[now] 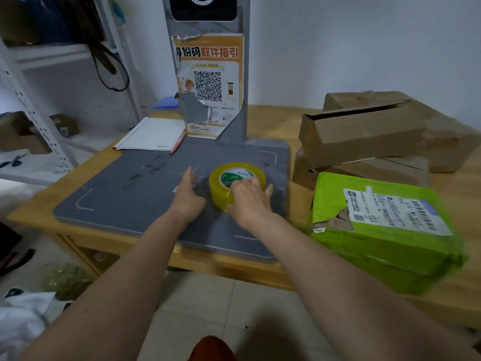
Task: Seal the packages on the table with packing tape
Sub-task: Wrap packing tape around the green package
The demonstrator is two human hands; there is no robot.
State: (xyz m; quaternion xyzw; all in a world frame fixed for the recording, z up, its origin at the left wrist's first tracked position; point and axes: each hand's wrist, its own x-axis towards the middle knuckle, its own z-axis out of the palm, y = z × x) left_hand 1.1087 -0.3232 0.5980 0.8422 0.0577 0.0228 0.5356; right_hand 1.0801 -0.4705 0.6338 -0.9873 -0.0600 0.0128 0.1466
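Head view shows the job barely begun, as I judge it; no tape strip is visible on any package, and the tape (237, 185) sits as a full yellow roll lying flat on the grey pad (125, 194) in the middle of the desk (270, 121); the packages wait at the right side of the desk, well apart from the roll: a green box (385, 230) with a torn shipping label nearest the front edge, resting on another green one below it, and behind it a pile of brown boxes (364, 134), the top one with a flap standing ajar; so every package appears unsealed, and what is left is to lift the roll, find its free end, and tape each seam in turn; the end of the tape cannot be made out from here

The right hand (250, 198) lies over the near side of the roll, fingers curled over its top edge towards the core and thumb down against the outer wall, so it grips the roll; the roll is not yet off the pad; the left hand (187, 194) holds nothing, fingers straight and close together, pointing away across the pad just beside the roll's left flank; whether it touches the roll I cannot tell
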